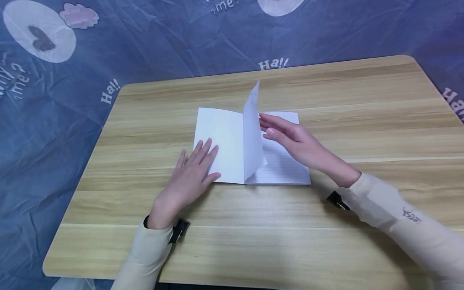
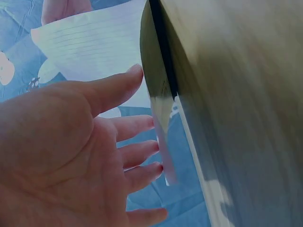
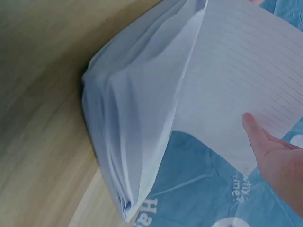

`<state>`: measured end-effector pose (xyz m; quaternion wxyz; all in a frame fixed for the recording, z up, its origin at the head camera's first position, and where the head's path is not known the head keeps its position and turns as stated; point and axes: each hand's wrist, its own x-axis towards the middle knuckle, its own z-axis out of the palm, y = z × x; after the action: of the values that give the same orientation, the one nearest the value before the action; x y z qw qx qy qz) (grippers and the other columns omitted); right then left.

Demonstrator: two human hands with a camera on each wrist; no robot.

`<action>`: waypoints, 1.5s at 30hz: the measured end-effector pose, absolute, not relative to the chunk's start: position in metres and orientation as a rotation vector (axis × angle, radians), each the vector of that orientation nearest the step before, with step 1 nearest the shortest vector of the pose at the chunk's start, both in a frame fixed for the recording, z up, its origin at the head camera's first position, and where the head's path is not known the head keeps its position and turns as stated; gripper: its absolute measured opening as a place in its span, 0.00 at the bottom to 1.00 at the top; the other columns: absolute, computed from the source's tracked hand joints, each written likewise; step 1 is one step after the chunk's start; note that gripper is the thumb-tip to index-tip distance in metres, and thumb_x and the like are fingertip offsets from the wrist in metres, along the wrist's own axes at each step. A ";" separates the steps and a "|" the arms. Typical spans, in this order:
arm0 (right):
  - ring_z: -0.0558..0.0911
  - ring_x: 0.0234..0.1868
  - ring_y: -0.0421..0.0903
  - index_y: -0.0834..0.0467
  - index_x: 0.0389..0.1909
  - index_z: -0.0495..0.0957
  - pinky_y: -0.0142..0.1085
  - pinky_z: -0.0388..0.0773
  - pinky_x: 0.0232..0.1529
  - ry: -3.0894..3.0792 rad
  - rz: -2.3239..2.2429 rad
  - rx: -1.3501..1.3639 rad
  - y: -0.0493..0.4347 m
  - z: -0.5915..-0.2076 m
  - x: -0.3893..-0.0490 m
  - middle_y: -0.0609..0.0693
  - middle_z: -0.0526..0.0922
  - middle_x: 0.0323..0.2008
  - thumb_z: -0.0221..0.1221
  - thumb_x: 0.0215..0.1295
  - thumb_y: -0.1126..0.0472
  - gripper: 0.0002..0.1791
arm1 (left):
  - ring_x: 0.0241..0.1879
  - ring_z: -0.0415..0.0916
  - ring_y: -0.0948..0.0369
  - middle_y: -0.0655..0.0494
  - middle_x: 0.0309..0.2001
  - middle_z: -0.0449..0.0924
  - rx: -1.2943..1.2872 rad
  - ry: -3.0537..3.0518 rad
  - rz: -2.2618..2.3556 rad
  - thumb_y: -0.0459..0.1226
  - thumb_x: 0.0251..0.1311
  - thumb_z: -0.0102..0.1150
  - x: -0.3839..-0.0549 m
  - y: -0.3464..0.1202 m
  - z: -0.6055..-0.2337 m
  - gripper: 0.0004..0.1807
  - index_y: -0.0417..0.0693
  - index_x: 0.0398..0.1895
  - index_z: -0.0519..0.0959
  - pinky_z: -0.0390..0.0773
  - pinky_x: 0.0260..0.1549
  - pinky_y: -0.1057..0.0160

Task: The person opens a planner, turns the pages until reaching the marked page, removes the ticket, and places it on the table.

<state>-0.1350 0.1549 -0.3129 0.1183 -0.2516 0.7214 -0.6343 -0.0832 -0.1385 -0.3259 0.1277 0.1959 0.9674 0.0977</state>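
A notebook with ruled pages (image 1: 280, 167) lies spread on the table. Its left side, a plain white surface (image 1: 222, 133), is flat under the fingertips of my left hand (image 1: 190, 177), whose fingers are spread and fairly straight. One leaf (image 1: 251, 139) stands nearly upright at the spine. On its right side is my right hand (image 1: 299, 141), fingers extended, with the tips at the leaf. In the right wrist view the right hand (image 3: 281, 163) is against the lined leaf (image 3: 236, 85), beside the thick stack of pages (image 3: 132, 109). The left wrist view shows the left palm (image 2: 57, 151) and fingertips at the cover's edge.
The wooden table (image 1: 232, 249) has rounded corners, with its front edge near the forearms. A blue printed cloth (image 1: 152, 44) hangs behind and to the sides. Dark wrist straps (image 1: 179, 230) show at the sleeves.
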 end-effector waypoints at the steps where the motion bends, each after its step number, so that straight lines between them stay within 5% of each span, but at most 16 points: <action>1: 0.69 0.68 0.50 0.66 0.72 0.60 0.35 0.68 0.64 2.121 -1.831 -0.747 0.153 -0.314 -0.135 0.60 0.67 0.69 0.47 0.77 0.63 0.26 | 0.76 0.26 0.57 0.57 0.79 0.31 0.567 2.821 0.285 0.54 0.72 0.46 -0.084 -0.140 -0.326 0.39 0.53 0.79 0.45 0.32 0.70 0.39; 12: 0.68 0.69 0.43 0.61 0.71 0.64 0.34 0.66 0.65 2.179 -1.575 -0.882 0.134 -0.324 -0.130 0.53 0.69 0.68 0.50 0.76 0.61 0.25 | 0.77 0.29 0.54 0.54 0.79 0.35 0.474 3.011 0.395 0.48 0.75 0.44 -0.090 -0.148 -0.323 0.34 0.53 0.79 0.48 0.37 0.69 0.36; 23: 0.67 0.69 0.48 0.58 0.74 0.60 0.45 0.63 0.68 2.265 -1.192 -1.020 0.127 -0.332 -0.124 0.50 0.64 0.71 0.50 0.76 0.52 0.29 | 0.76 0.40 0.60 0.59 0.78 0.46 0.408 3.209 1.114 0.47 0.78 0.32 -0.094 -0.144 -0.313 0.27 0.49 0.75 0.61 0.45 0.69 0.40; 32: 0.56 0.74 0.50 0.66 0.71 0.62 0.46 0.54 0.72 2.355 -0.872 -1.261 0.118 -0.336 -0.117 0.57 0.58 0.74 0.53 0.75 0.55 0.30 | 0.77 0.28 0.57 0.58 0.79 0.34 0.576 3.045 0.578 0.52 0.75 0.41 -0.091 -0.138 -0.321 0.33 0.54 0.79 0.51 0.26 0.69 0.40; 45: 0.58 0.73 0.54 0.66 0.69 0.66 0.48 0.56 0.71 2.468 -0.614 -1.369 0.112 -0.335 -0.109 0.59 0.58 0.73 0.58 0.71 0.54 0.31 | 0.77 0.29 0.56 0.57 0.79 0.33 0.597 2.751 0.333 0.49 0.74 0.45 -0.085 -0.141 -0.325 0.36 0.54 0.79 0.45 0.30 0.68 0.36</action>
<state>-0.1094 0.1123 -0.3346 0.1263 -0.4703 0.8476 -0.2107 -0.0848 -0.1412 -0.3246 0.1527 0.2080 0.9591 0.1160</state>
